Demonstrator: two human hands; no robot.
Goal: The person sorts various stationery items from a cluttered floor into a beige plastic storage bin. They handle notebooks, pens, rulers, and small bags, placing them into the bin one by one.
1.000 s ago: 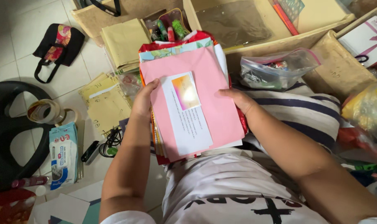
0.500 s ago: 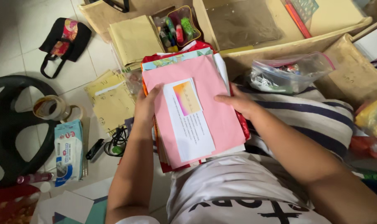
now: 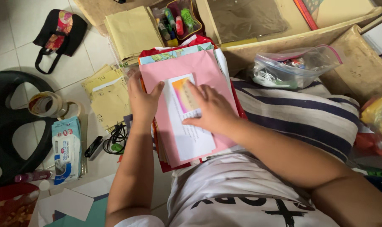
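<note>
White floor tiles (image 3: 18, 35) fill the left of the frame and are pretty cluttered: a black pouch (image 3: 58, 35) at upper left, tape rolls (image 3: 46, 104) at mid left, a wipes pack (image 3: 66, 150) lower down. A stack of papers (image 3: 191, 63) is held at frame centre, over the lap, with a pink sheet (image 3: 207, 71) on top and a white slip (image 3: 191, 138) lying on that.

Progress-wise, it looks like early days: the stack is gathered and squared up, but nothing seems to have been pulled off it yet, and brown envelopes (image 3: 109, 103) lie loose left of it.

The left hand (image 3: 142, 103) is clamped on the stack's left edge, thumb on top, fingers curled underneath. The right hand (image 3: 212, 111) is laid flat on the slip, fingers spread and nearly straight, fingertips (image 3: 190, 87) pressed on its coloured patch, nothing pinched.
</note>
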